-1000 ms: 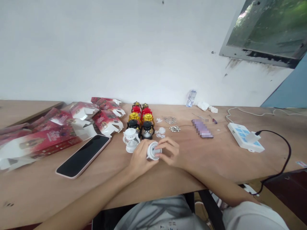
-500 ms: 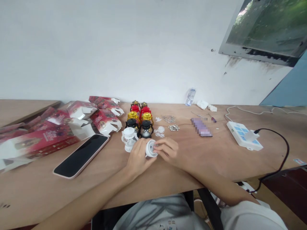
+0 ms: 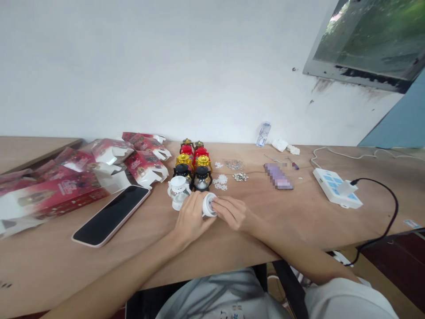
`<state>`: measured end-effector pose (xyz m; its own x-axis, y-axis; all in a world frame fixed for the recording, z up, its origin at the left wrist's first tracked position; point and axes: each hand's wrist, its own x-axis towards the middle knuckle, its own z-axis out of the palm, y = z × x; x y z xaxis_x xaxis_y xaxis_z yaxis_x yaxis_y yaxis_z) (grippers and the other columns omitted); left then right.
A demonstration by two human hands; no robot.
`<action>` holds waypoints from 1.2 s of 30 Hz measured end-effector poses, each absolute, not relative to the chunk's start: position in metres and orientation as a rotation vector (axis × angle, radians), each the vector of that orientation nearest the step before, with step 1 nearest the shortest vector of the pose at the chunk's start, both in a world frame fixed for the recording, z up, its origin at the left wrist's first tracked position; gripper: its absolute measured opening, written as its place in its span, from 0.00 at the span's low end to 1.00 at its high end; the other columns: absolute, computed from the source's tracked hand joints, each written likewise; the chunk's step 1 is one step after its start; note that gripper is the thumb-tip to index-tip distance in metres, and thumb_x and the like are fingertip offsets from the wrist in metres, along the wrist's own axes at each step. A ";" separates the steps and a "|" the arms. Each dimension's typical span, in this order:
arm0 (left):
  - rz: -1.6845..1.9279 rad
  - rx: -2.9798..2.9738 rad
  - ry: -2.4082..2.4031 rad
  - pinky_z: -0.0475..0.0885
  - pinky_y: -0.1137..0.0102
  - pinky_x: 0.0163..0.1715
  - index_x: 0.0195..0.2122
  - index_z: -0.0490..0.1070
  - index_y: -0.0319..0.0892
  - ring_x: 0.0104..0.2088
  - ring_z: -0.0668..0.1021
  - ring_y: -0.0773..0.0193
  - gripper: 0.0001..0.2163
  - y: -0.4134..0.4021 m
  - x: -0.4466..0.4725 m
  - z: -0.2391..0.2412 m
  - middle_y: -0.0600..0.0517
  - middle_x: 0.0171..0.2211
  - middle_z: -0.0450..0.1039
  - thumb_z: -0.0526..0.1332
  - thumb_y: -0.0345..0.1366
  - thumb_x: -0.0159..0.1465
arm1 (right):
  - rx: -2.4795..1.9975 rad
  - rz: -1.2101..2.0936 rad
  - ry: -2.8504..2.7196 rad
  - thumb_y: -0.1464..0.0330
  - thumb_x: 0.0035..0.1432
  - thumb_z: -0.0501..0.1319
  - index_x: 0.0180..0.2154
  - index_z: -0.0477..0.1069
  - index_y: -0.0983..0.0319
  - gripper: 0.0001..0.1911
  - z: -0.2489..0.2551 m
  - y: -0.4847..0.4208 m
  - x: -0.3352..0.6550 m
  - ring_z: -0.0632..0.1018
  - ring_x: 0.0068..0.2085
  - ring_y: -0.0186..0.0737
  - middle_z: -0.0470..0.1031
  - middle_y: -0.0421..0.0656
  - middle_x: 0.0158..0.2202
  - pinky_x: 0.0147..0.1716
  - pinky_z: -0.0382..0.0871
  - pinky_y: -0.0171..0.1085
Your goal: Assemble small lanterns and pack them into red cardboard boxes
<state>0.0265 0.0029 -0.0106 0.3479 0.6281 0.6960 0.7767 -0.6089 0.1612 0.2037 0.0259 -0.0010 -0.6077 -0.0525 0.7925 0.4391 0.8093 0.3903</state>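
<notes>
My left hand (image 3: 192,216) is wrapped round a small white lantern (image 3: 206,207), tipped over so that its round base faces right. The fingers of my right hand (image 3: 233,212) are pressed together at that base, and whatever they pinch is hidden. Beside my left hand a second white lantern (image 3: 178,191) stands upright. Behind it two rows of small lanterns stretch toward the wall: black (image 3: 202,178), gold (image 3: 203,162) and red (image 3: 201,153), with dark bronze-topped ones (image 3: 187,144) at the back.
Small white pieces (image 3: 220,181), coin-like discs (image 3: 240,177) and tiny metal parts (image 3: 234,165) lie in piles. Red printed boxes (image 3: 59,190) and a phone (image 3: 111,215) are on the left. A purple packet (image 3: 278,176), a screwdriver (image 3: 295,165) and a power strip (image 3: 337,186) lie right.
My right fingers have closed in further over the base of the held lantern, covering more of it. My left hand keeps its grip on the lantern.
</notes>
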 end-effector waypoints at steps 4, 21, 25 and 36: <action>-1.126 -2.429 -1.272 0.69 0.64 0.35 0.45 0.61 0.39 0.36 0.72 0.55 0.14 0.003 0.027 -0.008 0.46 0.35 0.69 0.57 0.36 0.58 | -0.276 -0.632 -2.099 0.74 0.60 0.55 0.46 0.67 0.67 0.12 -0.003 0.031 0.204 0.80 0.38 0.41 0.79 0.50 0.35 0.37 0.77 0.37; -1.130 -2.441 -1.314 0.71 0.64 0.37 0.45 0.62 0.41 0.38 0.74 0.55 0.17 0.005 0.027 -0.009 0.47 0.37 0.70 0.58 0.31 0.53 | -0.994 -0.424 -2.136 0.70 0.63 0.49 0.26 0.66 0.62 0.14 -0.026 0.097 0.227 0.73 0.29 0.41 0.72 0.46 0.25 0.30 0.68 0.38; -1.093 -2.463 -1.302 0.71 0.63 0.37 0.45 0.63 0.41 0.37 0.74 0.54 0.18 0.004 0.027 -0.008 0.47 0.36 0.70 0.58 0.30 0.51 | -0.993 -0.413 -2.165 0.71 0.60 0.55 0.26 0.66 0.61 0.09 -0.034 0.103 0.224 0.74 0.30 0.41 0.73 0.44 0.26 0.30 0.68 0.37; -1.301 -2.418 -1.241 0.74 0.65 0.36 0.45 0.65 0.45 0.38 0.76 0.55 0.23 0.007 0.024 -0.015 0.48 0.38 0.70 0.56 0.23 0.46 | -0.592 -0.111 -1.871 0.73 0.59 0.53 0.39 0.66 0.59 0.07 -0.005 0.054 0.204 0.76 0.34 0.40 0.73 0.44 0.31 0.32 0.72 0.39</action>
